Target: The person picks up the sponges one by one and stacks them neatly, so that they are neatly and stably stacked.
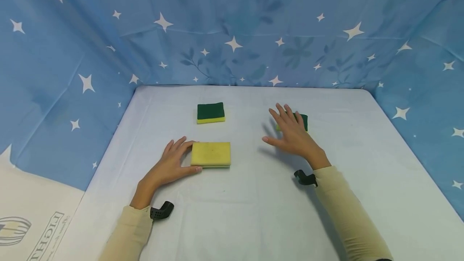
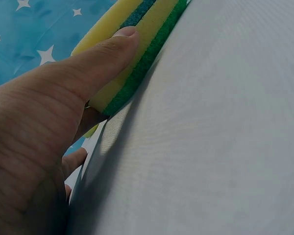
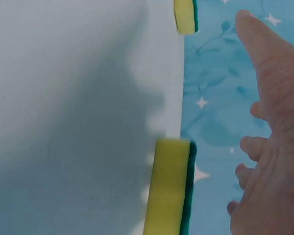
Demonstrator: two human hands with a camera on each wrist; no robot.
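Two sponges [image 1: 211, 154] lie stacked on the white table, yellow faces up. The left wrist view shows the stack's layers [image 2: 149, 41], each yellow with a green scouring side underneath. My left hand [image 1: 167, 168] grips the stack at its left end, thumb [image 2: 110, 56] on the near side and a finger at the far side. My right hand [image 1: 291, 134] hovers with spread fingers over another sponge [image 1: 305, 121], green side up and partly hidden by the hand. In the right wrist view a gap separates that sponge [image 3: 167, 188] from the hand.
Behind the stack lies one more sponge [image 1: 211, 112], green side up. A blue curtain [image 1: 239, 19] with white stars hangs along the back and sides of the white table [image 1: 253, 212]. Pale printed material [image 1: 32, 204] is at the lower left.
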